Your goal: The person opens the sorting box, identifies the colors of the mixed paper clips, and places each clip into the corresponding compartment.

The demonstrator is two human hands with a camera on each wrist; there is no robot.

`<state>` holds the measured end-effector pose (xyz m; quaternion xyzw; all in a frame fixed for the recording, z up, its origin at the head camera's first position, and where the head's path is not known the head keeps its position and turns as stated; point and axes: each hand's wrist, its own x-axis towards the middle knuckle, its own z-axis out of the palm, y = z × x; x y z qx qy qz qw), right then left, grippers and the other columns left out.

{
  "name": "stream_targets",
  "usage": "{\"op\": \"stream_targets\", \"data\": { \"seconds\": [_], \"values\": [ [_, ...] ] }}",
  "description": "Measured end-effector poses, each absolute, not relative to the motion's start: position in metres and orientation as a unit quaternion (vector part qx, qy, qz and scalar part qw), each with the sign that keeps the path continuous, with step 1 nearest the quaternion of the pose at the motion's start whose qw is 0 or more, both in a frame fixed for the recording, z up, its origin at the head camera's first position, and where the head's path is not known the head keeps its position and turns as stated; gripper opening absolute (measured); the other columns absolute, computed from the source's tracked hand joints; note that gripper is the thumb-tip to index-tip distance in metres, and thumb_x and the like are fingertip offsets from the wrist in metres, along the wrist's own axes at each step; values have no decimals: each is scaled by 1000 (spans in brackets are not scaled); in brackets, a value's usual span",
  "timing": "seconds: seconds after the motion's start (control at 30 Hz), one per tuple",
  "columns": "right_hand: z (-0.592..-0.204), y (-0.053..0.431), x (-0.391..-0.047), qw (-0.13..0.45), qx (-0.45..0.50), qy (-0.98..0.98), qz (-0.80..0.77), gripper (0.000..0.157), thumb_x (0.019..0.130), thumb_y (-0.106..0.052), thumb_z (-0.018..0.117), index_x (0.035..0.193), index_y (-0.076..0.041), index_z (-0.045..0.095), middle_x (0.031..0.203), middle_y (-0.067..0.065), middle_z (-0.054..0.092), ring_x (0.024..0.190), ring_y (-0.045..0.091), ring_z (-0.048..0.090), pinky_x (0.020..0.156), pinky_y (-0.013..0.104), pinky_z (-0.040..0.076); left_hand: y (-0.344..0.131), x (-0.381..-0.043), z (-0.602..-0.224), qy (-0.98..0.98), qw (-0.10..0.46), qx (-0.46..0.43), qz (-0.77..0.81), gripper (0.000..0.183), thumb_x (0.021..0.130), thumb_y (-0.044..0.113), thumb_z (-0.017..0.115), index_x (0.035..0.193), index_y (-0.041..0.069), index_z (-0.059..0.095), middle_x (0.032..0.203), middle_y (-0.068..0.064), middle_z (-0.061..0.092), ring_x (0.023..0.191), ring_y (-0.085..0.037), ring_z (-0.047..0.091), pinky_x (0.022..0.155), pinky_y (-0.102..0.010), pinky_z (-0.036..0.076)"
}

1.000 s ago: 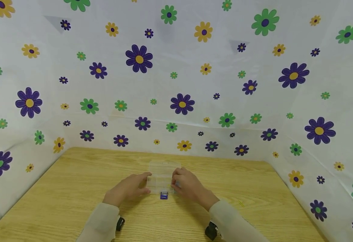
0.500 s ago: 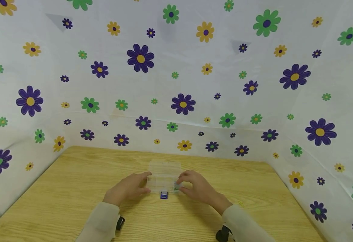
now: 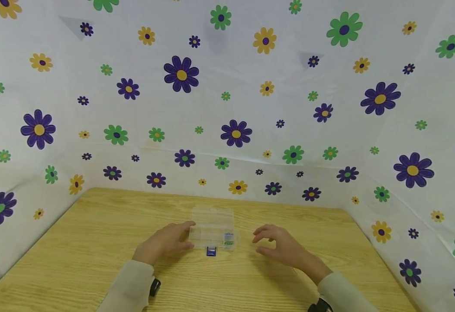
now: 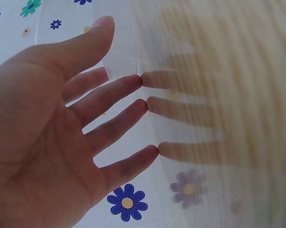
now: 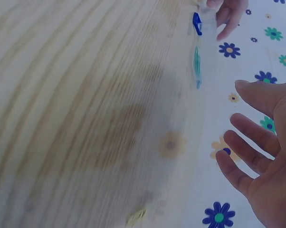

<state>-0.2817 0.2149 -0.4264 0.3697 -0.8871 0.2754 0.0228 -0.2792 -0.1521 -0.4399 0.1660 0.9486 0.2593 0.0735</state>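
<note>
A clear plastic compartment box lies on the table with its lid raised at the back. Small blue and green pieces fill its right-hand compartment; their kind is too small to tell. From the front edge sticks out a dark blue latch. My left hand rests at the box's left side, fingers extended and thumb near the front corner. Well to the right of the box, my right hand hovers above the table with fingers loosely bent and nothing in them.
A small yellow piece lies on the wooden table, below the right hand in the right wrist view. In the head view the right forearm mostly covers it. A white flower-patterned sheet walls in the table's back and sides.
My right hand has let go at the box's right compartment and moved right, away from it, uncovering the blue and green pieces. The left hand has stayed at the box.
</note>
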Motion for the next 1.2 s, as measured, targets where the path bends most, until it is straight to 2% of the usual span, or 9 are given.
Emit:
{"op": "stream_targets", "data": {
  "seconds": [0.13,0.33,0.53,1.0,1.2],
  "values": [
    [-425,234,-275,24,364,-889,277,11,96,-16,74,106,-11,75,125,17,71,114,37,67,79,38,62,-152,-280,-440,949,76,164,257,65,97,29,74,153,11,48,147,-15,61,142,-41,51,121,-59,40],
    [-429,257,-267,31,358,-890,279,8,96,-18,74,103,-14,75,121,16,72,110,34,68,76,29,59,-152,-280,-441,950,77,162,254,64,97,29,74,153,12,48,147,-15,61,143,-40,51,121,-59,40],
    [-429,281,-261,45,352,-894,273,8,95,-15,75,103,-15,74,118,16,72,107,29,69,72,28,58,-153,-279,-441,949,76,163,258,65,96,29,74,154,12,48,147,-15,61,142,-41,51,120,-59,40],
    [-438,334,-257,60,322,-911,250,11,89,-10,79,97,-17,74,111,14,72,103,3,64,67,23,56,-154,-281,-442,947,73,168,262,65,96,29,74,153,11,48,147,-15,61,141,-41,52,119,-61,41],
    [-444,356,-255,68,305,-922,231,12,87,-10,81,96,-17,75,109,14,72,101,0,63,66,21,54,-154,-283,-443,949,74,167,257,66,96,30,75,153,12,48,147,-14,61,142,-40,52,119,-60,41]
  ]
}}
